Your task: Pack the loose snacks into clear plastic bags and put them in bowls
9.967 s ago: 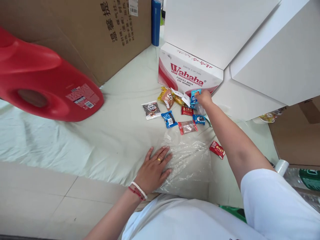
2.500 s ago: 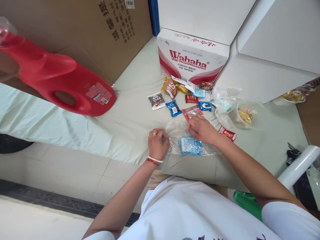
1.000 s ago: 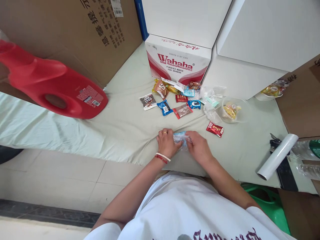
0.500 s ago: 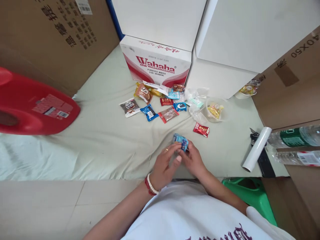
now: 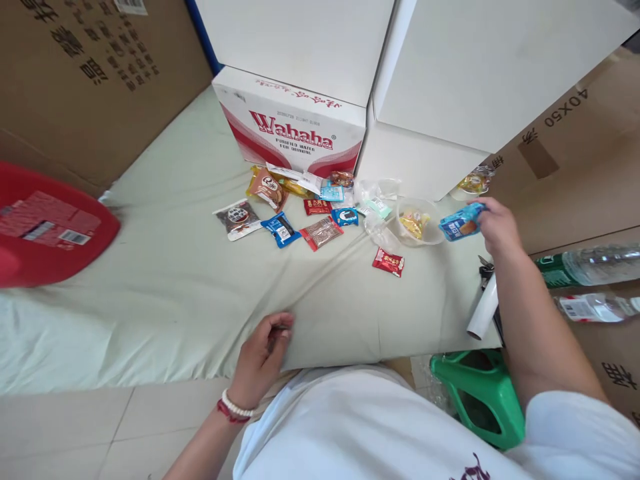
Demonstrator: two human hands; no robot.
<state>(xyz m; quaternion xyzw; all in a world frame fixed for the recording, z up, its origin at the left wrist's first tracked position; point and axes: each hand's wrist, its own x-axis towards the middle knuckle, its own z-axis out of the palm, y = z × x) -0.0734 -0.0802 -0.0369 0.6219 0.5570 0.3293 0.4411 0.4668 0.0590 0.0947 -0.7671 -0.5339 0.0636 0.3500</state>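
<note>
My right hand [image 5: 499,227] pinches a blue snack packet [image 5: 461,223] by its right end, in the air just right of a clear plastic bowl [image 5: 434,235]. Inside the bowl lies a yellow wrapped snack [image 5: 414,223]. My left hand [image 5: 263,353], with a white bead bracelet on its wrist, rests at the table's front edge. Its fingers curl loosely, thumb apart, and nothing shows in them. Beyond it are a red candy packet [image 5: 389,262], a red-edged clear packet [image 5: 322,233], a blue packet [image 5: 281,230] and a dark brown packet [image 5: 237,219].
A Wahaha carton [image 5: 290,130] stands behind the snacks, beside white boxes [image 5: 430,147]. At the left is a red jug [image 5: 55,227]. A white roll [image 5: 483,310] and plastic bottles [image 5: 595,267] are at the right. A green stool [image 5: 480,393] stands below the edge.
My right hand has carried the blue snack packet right and away from me, to beside the bowl. My left hand has let go of it and moved left. The view has shifted slightly.
</note>
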